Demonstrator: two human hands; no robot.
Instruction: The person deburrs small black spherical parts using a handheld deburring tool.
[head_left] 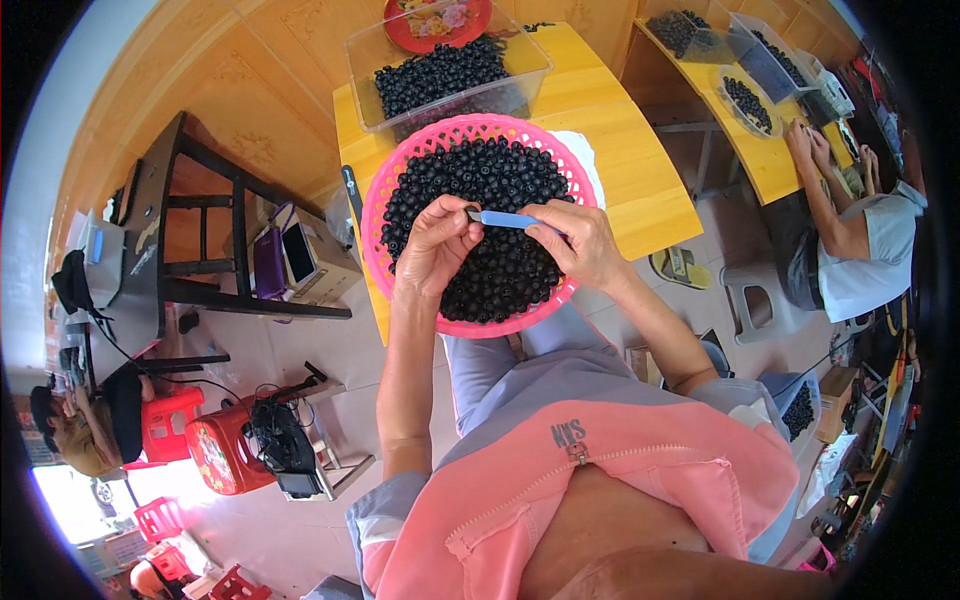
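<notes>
A pink basket (374, 215) with a lattice rim is heaped with small dark round pieces (480, 165), whose kind I cannot make out. Above the heap, my left hand (432, 245) pinches one dark piece (470, 213) between thumb and fingertips. My right hand (585, 245) is closed round the pale blue handle of a small knife (508, 220). The knife points left, its short blade touching or very close to the pinched piece. The basket stands partly on the table's near edge, just above my lap.
Behind the basket, a clear plastic bin (440, 100) of dark pieces stands on the yellow table (640, 170). A black-handled tool (351, 190) lies at its left edge. At right, a person (860, 240) works beside containers on another yellow table (740, 150). A black frame (230, 240) stands left.
</notes>
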